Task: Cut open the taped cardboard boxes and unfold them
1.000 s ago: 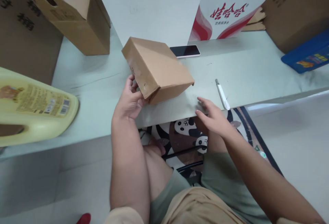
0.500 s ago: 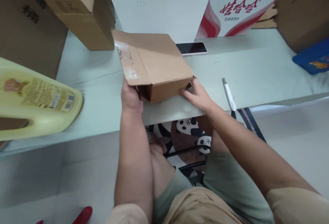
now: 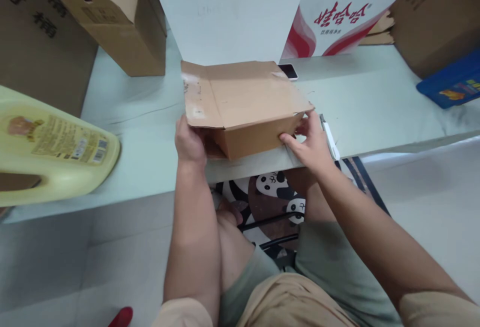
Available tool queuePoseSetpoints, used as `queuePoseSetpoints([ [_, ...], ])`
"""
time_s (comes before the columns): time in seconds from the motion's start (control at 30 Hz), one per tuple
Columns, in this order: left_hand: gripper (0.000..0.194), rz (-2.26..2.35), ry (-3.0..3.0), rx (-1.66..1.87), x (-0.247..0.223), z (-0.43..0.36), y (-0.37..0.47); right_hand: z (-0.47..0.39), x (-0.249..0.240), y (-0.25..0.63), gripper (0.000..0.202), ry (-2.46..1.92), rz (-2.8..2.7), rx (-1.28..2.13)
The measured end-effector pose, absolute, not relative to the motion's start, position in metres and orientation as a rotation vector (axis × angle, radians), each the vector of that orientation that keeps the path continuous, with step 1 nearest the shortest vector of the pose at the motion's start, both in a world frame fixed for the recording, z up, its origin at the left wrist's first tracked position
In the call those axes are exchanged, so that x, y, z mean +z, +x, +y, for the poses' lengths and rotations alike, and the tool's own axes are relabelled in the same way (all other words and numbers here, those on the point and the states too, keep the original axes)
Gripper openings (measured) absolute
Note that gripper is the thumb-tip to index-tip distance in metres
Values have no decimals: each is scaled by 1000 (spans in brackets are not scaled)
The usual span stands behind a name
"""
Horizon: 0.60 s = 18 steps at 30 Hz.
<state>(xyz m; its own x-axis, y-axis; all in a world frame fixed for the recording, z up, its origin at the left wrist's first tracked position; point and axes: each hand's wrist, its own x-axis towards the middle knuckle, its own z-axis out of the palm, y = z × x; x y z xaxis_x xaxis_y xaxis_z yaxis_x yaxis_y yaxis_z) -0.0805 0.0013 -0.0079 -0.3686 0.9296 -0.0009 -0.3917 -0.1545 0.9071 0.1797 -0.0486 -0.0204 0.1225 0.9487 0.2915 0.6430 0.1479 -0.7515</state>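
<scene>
The cardboard box [image 3: 258,97] lies between the person's two hands, near the front edge of the table [image 3: 360,97], its broad face turned up. The left hand [image 3: 190,139] is at the box's left end, under the raised flap [image 3: 197,97] that sticks out there; its fingers go out of sight behind the flap and into the shadow at the open end, so how firmly they grip cannot be told. The right hand [image 3: 309,137] grips the box's right end, the thumb against the near side and the other fingers curled around the corner, with the top panel's edge just above them. Just beside the right hand, on its outer side, a white utility knife [image 3: 330,139] lies on the table. Beyond the box, a phone [image 3: 288,71] lies partly hidden by its far right corner, in front of a white carton with red lettering [image 3: 337,17]. A white panel [image 3: 232,12] stands behind the box. Farther to the left are a tall open carton [image 3: 123,32] and, nearer the person, a yellow jug [image 3: 56,152] with a printed label. A blue container [image 3: 453,84] sits well apart on the right, beside a large brown carton [image 3: 435,27].
</scene>
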Motion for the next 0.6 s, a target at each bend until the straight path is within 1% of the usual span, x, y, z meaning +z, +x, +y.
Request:
queuePoseSetpoints([
  [0.07,26,1104,741,1637,-9,0,-79,-56,-23,188,73,-1530,-1484,484],
  [0.17,25,1101,853,1621,-7,-3,-82,-65,-21,194,56,-1437,-1270,604],
  [0.23,23,1068,917,1584,-3,-7,-86,-69,-18,195,51,-1363,-1102,736],
  [0.33,22,1025,995,1281,8,-15,-91,-71,-17,191,57,-1272,-823,894],
  [0.4,23,979,1053,1056,15,-20,-92,-70,-18,189,57,-1263,-699,917],
  [0.43,25,958,1092,1005,17,-21,-91,-70,-19,187,54,-1269,-676,913],
  [0.5,26,970,1178,1078,17,-20,-90,-73,-19,185,47,-1258,-680,888],
  [0.6,31,1113,1268,1366,7,-12,-91,-84,-17,185,40,-1183,-696,862],
])
